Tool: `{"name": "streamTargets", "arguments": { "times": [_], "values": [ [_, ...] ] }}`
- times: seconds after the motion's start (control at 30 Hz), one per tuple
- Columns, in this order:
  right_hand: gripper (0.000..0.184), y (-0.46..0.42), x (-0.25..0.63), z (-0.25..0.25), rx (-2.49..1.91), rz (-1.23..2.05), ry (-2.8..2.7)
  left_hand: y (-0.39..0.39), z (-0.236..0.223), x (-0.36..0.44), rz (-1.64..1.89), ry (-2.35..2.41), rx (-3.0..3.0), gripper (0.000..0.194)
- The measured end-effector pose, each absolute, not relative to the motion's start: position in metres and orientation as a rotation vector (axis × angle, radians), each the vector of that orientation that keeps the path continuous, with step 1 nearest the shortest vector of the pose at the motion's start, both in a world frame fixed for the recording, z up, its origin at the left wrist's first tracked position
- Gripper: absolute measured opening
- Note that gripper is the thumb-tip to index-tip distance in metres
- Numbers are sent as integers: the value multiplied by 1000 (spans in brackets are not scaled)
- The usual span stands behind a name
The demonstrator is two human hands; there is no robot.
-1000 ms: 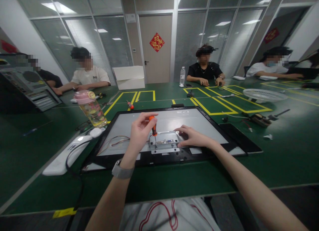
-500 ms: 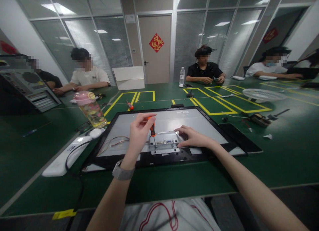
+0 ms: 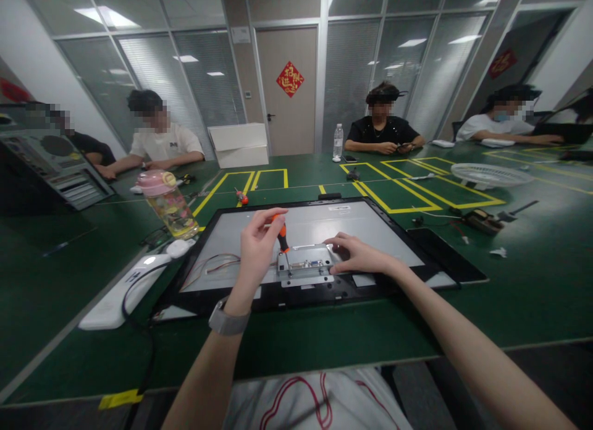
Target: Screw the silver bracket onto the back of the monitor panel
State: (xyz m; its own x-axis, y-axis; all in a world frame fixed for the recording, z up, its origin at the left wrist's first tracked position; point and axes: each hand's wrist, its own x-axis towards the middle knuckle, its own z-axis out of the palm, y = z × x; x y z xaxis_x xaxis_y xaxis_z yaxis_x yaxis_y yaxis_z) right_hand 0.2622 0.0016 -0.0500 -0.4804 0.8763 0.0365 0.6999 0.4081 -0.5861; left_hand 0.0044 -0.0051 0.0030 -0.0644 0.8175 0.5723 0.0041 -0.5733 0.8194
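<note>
A monitor panel [image 3: 241, 223] lies face down on the green table, its black frame around a grey metal back. A small metal bracket box [image 3: 306, 264] sits on its near middle. My left hand [image 3: 257, 248] is closed around an orange-handled screwdriver [image 3: 282, 237], held upright with its tip on the bracket's left end. Resting on the bracket's right side, my right hand [image 3: 356, 256] has its fingers stretched flat and holds it down. Thin coloured wires [image 3: 214, 262] run across the panel at the left.
A pink-lidded drink bottle [image 3: 167, 202], a white device with a black cable [image 3: 121, 288] and another screwdriver [image 3: 241, 196] lie to the left. A fan grille [image 3: 492, 175] and black parts [image 3: 482, 220] lie at the right. Several people sit along the far side.
My left hand has turned a little on the screwdriver handle. The right hand stays on the bracket. The person opposite has drawn both hands together.
</note>
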Motion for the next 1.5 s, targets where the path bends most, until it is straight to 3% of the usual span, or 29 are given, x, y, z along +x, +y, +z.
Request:
{"name": "streamTargets", "arguments": {
  "times": [0.1,0.33,0.53,0.73,1.0,1.2,1.37,1.5],
  "values": [
    [70,2,262,-50,-1366,730,-2330,-3,0,3,1677,799,1528,24],
    [68,1,261,-49,-1370,725,-2328,-5,3,3,1765,939,1632,14],
    [68,1,262,-49,-1363,728,-2331,-3,0,2,1754,860,1530,24],
    [68,2,261,-49,-1369,716,-2337,-6,5,3,1793,978,1642,11],
    [70,3,262,-51,-1358,721,-2331,-3,1,3,1685,832,1472,26],
    [68,2,261,-50,-1358,732,-2320,-7,6,5,1701,995,1616,16],
    [67,0,261,-48,-1374,753,-2313,-5,2,3,1720,903,1551,27],
    [70,1,261,-49,-1369,744,-2326,-8,5,4,1711,925,1618,21]
  ]
}}
